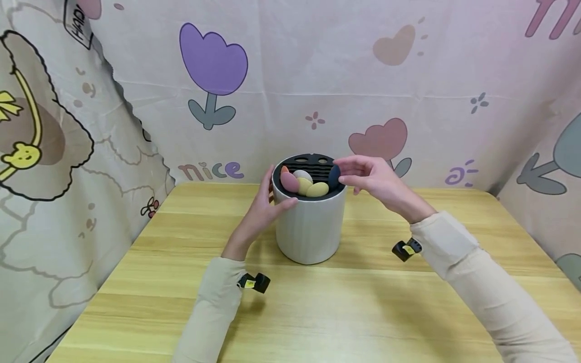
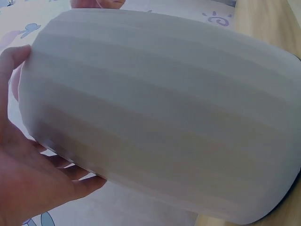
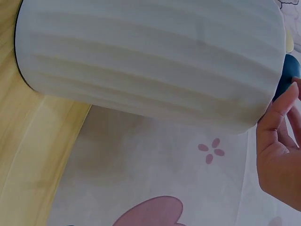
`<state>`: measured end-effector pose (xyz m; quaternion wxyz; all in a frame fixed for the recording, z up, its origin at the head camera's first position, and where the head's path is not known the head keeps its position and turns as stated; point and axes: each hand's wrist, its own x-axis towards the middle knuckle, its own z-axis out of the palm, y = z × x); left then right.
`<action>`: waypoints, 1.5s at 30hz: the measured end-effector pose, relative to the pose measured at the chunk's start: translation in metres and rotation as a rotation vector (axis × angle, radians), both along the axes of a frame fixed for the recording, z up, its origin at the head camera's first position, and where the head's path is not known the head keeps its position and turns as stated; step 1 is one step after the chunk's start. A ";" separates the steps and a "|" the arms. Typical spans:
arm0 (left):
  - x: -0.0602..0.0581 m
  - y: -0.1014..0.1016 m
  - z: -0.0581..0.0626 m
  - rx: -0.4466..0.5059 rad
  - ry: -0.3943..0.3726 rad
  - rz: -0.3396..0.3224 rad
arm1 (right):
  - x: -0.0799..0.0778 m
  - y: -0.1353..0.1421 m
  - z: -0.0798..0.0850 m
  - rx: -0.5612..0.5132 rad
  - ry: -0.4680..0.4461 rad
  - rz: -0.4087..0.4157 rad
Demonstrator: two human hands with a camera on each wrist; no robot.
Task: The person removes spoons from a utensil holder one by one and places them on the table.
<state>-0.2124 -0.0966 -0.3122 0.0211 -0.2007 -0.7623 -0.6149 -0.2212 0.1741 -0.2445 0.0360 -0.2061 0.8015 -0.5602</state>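
A white ribbed canister (image 1: 308, 232) stands upright on the table, with a black slotted top (image 1: 312, 166). My left hand (image 1: 264, 205) holds its upper left side, thumb at the rim and fingers along the wall, as the left wrist view shows. At the right of the top, my right hand (image 1: 374, 177) pinches a dark blue egg-shaped piece (image 1: 334, 176) between thumb and fingers; in the right wrist view this blue piece (image 3: 290, 73) is partly hidden. Beside it on the top lie a pink egg (image 1: 289, 182), a whitish one (image 1: 303, 175), two yellow ones (image 1: 317, 190) and an orange tip (image 1: 284, 169).
The wooden table (image 1: 317, 307) extends around the canister on all sides. Behind it hangs a printed cloth (image 1: 290, 60) with flowers and lettering, and more cloth covers both sides. Small black cameras (image 1: 259, 283) sit on both wrists.
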 end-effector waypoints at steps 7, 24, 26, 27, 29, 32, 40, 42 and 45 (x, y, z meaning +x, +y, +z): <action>0.000 0.002 -0.002 0.023 -0.031 0.022 | -0.006 0.001 0.001 0.023 0.001 0.009; -0.004 0.005 -0.003 0.015 -0.059 0.049 | -0.012 0.003 0.011 0.052 -0.012 0.085; -0.004 0.005 -0.003 0.014 -0.057 0.045 | -0.010 0.003 0.014 0.050 -0.008 0.088; -0.004 0.005 -0.003 0.014 -0.060 0.044 | -0.009 0.003 0.016 0.048 -0.007 0.088; -0.004 0.005 -0.003 0.013 -0.065 0.046 | -0.008 0.002 0.021 0.043 0.004 0.087; -0.004 0.006 -0.002 0.016 -0.068 0.048 | -0.005 0.000 0.028 0.032 0.039 0.079; -0.004 0.007 -0.001 0.020 -0.066 0.046 | -0.001 -0.005 0.042 -0.089 0.155 0.047; -0.004 0.007 -0.001 0.020 -0.064 0.041 | -0.001 -0.004 0.046 -0.148 0.170 0.069; -0.004 0.006 -0.002 0.027 -0.062 0.036 | 0.001 -0.004 0.052 -0.219 0.175 0.095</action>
